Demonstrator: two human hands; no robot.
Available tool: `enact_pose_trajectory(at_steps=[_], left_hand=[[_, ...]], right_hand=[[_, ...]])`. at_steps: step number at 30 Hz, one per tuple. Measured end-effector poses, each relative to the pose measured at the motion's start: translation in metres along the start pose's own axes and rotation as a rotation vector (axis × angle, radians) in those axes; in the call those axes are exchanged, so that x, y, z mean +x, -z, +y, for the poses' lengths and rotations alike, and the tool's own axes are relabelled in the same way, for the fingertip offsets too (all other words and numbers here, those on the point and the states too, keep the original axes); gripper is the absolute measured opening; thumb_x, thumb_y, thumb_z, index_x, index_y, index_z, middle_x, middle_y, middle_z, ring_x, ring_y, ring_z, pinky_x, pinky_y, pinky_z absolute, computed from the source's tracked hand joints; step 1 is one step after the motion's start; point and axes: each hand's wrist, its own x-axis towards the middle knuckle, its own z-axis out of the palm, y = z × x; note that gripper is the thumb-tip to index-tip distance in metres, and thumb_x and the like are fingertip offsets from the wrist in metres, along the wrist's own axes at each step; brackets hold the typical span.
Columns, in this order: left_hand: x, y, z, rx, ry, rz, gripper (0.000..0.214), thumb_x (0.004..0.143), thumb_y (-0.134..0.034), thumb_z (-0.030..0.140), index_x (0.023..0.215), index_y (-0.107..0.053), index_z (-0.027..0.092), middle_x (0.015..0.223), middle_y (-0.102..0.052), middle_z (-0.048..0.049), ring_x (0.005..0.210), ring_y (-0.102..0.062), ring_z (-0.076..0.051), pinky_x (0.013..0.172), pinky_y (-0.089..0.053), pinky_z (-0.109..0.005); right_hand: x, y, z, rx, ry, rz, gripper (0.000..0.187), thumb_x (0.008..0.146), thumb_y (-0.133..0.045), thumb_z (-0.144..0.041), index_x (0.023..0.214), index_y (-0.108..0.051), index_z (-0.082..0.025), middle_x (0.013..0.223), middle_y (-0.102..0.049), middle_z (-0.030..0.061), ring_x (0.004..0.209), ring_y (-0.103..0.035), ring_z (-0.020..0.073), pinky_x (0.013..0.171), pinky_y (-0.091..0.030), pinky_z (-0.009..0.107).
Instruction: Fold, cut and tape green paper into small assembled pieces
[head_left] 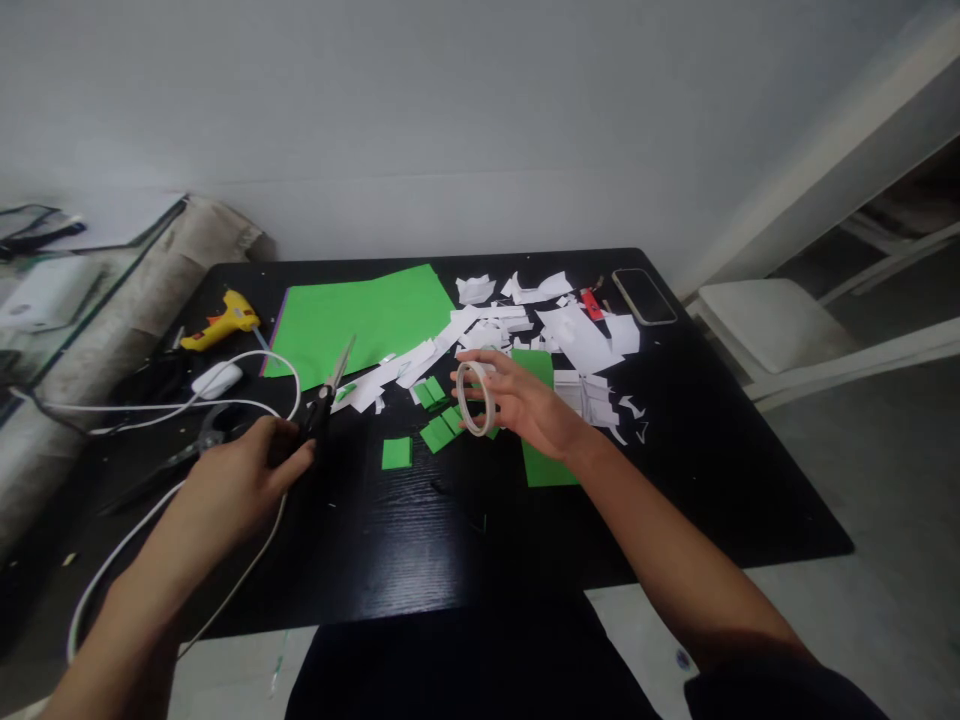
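Observation:
My left hand (240,478) is closed round the black handles of a pair of scissors (330,385), whose blades point up and away over the black table (420,540). My right hand (525,400) holds a roll of white tape (476,398) upright in its fingers, above several small green paper squares (435,428). One more green square (396,453) lies apart, between my two hands. A green strip (546,465) lies under my right wrist.
A large green sheet (360,315) and several white paper scraps (577,335) cover the far table. A yellow glue gun (221,320), white cable (247,360) and pliers (191,445) lie left. A phone (643,296) rests far right. A white chair (772,325) stands beyond.

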Motion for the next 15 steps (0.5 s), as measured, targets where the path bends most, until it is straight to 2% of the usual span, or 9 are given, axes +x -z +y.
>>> enact_pose_trajectory(at_steps=[3,6,9,13,15], left_hand=[[-0.002,0.002,0.001,-0.126,-0.038,-0.029,0.039,0.087,-0.059,0.057,0.108,-0.059,0.025,0.105,-0.077,-0.008,0.098,-0.074,-0.033,0.087,-0.055,-0.04],[-0.004,-0.003,0.006,-0.204,-0.109,0.009,0.04,0.088,-0.062,0.06,0.108,-0.055,0.027,0.101,-0.071,-0.0041,0.09,-0.068,-0.027,0.076,-0.051,-0.035],[-0.003,-0.007,0.013,-0.207,-0.088,0.037,0.045,0.083,-0.071,0.063,0.103,-0.052,0.027,0.094,-0.067,-0.0019,0.084,-0.065,-0.026,0.07,-0.047,-0.033],[-0.001,-0.006,0.022,-0.182,-0.062,0.02,0.066,0.066,-0.083,0.064,0.107,-0.049,0.026,0.097,-0.069,-0.0031,0.084,-0.066,-0.028,0.074,-0.049,-0.036],[-0.001,-0.005,0.027,-0.159,-0.084,0.007,0.062,0.069,-0.08,0.067,0.104,-0.049,0.026,0.094,-0.069,-0.0021,0.079,-0.065,-0.026,0.072,-0.048,-0.035]], right_hand=[[-0.001,0.001,0.0,0.004,0.001,-0.023,0.062,0.082,-0.085,-0.04,0.139,-0.063,-0.033,0.143,-0.064,0.009,0.13,-0.065,0.0338,0.097,-0.067,0.051],[-0.002,0.0,0.002,-0.124,0.059,-0.017,0.068,0.078,-0.091,-0.037,0.14,-0.062,-0.035,0.145,-0.063,0.0088,0.133,-0.064,0.0336,0.101,-0.066,0.051],[-0.005,-0.003,0.004,-0.255,0.144,-0.01,0.062,0.083,-0.089,-0.039,0.138,-0.062,-0.037,0.146,-0.062,0.0076,0.137,-0.061,0.0327,0.104,-0.064,0.049],[-0.008,-0.006,0.003,-0.353,0.199,-0.022,0.047,0.092,-0.082,-0.039,0.135,-0.061,-0.036,0.155,-0.055,0.0046,0.148,-0.052,0.0312,0.106,-0.064,0.043],[-0.01,-0.007,0.002,-0.388,0.199,-0.032,0.043,0.095,-0.078,-0.04,0.134,-0.061,-0.036,0.156,-0.054,0.0039,0.152,-0.048,0.032,0.104,-0.065,0.043]])
